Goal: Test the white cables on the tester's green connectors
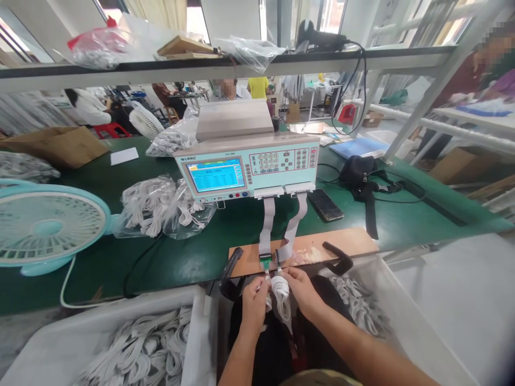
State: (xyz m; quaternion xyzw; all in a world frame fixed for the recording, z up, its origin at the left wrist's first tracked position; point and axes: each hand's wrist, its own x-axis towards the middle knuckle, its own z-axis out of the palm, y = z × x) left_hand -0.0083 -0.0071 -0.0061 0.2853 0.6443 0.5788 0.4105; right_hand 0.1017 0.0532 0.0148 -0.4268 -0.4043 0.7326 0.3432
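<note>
Both hands are at the front edge of the bench, at a coiled white cable [280, 289] that hangs between them. My left hand [256, 300] pinches one plug end of the cable at a small green circuit board [265, 262]. Fingers of my right hand [300, 287] are closed on the other end, near the second connector [277, 258]. Two grey ribbon cables [267, 225] run from these connectors up to a cable tester [249, 169] with a lit blue screen. Whether the plugs are fully seated is too small to tell.
An orange-brown board [306, 249] is held by black clamps [338, 258]. Bins of coiled cables stand left [201, 316] and right [396, 279]. A fan [48, 228], bagged cables [148, 206], a phone [325, 205] and a black pouch [356, 171] lie on the green bench. Other people sit beyond.
</note>
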